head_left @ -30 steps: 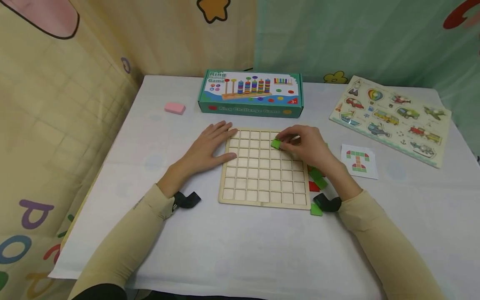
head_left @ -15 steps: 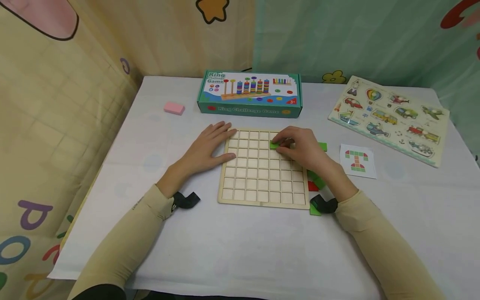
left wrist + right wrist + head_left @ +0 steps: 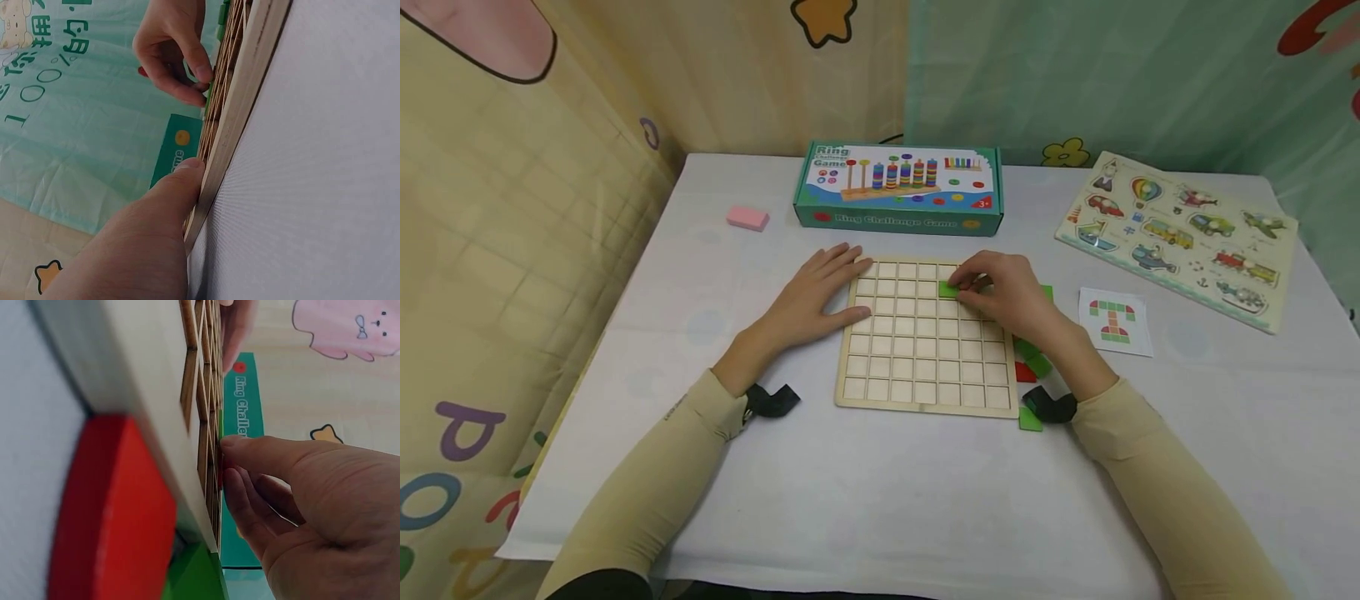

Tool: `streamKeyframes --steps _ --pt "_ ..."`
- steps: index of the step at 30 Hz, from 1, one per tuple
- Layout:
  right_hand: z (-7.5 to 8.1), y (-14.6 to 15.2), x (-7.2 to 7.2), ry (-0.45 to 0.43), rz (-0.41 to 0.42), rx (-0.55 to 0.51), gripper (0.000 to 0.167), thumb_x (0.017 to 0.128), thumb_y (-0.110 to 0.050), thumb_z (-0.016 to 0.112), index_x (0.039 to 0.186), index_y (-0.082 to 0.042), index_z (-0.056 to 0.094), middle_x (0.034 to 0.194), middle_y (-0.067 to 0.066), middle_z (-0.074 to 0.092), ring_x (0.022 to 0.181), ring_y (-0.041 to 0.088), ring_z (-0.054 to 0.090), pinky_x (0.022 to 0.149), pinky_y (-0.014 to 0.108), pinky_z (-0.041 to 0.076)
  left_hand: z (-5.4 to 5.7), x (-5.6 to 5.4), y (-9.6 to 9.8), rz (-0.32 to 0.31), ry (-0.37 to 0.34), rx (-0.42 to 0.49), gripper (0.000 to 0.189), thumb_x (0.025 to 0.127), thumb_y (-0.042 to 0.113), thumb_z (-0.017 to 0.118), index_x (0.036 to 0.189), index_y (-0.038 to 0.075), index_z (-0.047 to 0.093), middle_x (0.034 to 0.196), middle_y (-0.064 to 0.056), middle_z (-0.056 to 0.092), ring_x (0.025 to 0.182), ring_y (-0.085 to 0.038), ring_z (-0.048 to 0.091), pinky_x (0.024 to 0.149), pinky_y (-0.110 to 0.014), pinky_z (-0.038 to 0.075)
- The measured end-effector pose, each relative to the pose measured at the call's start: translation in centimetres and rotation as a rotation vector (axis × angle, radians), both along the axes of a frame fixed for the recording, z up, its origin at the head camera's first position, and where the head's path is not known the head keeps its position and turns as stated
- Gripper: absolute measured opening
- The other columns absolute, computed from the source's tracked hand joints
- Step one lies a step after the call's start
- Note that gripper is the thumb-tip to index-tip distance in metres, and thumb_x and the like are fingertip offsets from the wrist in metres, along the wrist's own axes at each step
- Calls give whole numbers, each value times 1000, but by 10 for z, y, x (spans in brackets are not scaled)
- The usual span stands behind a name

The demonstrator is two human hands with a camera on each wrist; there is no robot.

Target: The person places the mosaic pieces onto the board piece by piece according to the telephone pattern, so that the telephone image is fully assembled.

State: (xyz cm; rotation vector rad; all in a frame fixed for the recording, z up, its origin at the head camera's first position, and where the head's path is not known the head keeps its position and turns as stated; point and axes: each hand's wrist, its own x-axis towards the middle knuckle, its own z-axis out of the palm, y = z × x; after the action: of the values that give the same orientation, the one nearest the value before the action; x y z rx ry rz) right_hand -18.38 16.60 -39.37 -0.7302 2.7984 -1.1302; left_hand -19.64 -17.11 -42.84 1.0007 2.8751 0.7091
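Observation:
A square wooden grid board (image 3: 915, 343) lies on the white table. The left hand (image 3: 820, 296) is spread flat at its left edge, fingertips on the frame; in the left wrist view the thumb (image 3: 181, 175) rests on the rim. Over the upper right part of the grid, the right hand (image 3: 1007, 287) has thumb and index finger at a green tile (image 3: 948, 289), which sits in a cell of the second row. A streak of red shows by these fingertips in the right wrist view. Several green tiles (image 3: 1037, 363) and a red tile (image 3: 1025, 373) lie along the board's right edge.
A pattern card (image 3: 1115, 322) lies right of the board, below a picture puzzle board (image 3: 1180, 237). Behind stands a green game box (image 3: 898, 187); a pink block (image 3: 747, 218) lies at its left. Another green tile (image 3: 1031, 419) is near the board's front right corner.
The green tile, tilted in the right hand's pinch a second ago, now lies level in the grid. The right hand has shifted only slightly; the left hand stays at the board's edge.

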Motion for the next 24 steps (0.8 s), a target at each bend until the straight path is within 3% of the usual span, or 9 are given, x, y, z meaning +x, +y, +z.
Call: streamKeyframes --steps 7,12,19,24 --pt "1 2 -1 -14 2 6 18 93 -5 80 112 -6 78 107 9 74 95 23 69 89 43 62 -1 -1 0 0 7 5 77 99 48 70 163 16 41 172 -10 34 164 -29 18 136 -44 6" --pt "16 21 -5 -67 -37 6 27 97 -11 77 123 -8 76 116 10 75 102 25 68 92 46 58 -1 -1 0 0 2 7 77 99 48 70 163 17 41 172 -9 33 164 -29 19 136 -43 6" --pt "35 61 -12 -120 -122 84 27 98 -15 76 124 -7 76 117 12 76 104 24 68 87 17 54 -1 0 1 3 1 0 78 99 49 69 164 18 41 172 -9 33 164 -28 19 136 -43 5" --pt "39 84 -16 -200 -165 184 30 97 -20 77 123 -3 75 112 17 76 103 31 67 84 33 52 -1 0 0 4 4 -6 78 98 50 69 164 18 40 173 -8 33 164 -28 18 136 -42 5"
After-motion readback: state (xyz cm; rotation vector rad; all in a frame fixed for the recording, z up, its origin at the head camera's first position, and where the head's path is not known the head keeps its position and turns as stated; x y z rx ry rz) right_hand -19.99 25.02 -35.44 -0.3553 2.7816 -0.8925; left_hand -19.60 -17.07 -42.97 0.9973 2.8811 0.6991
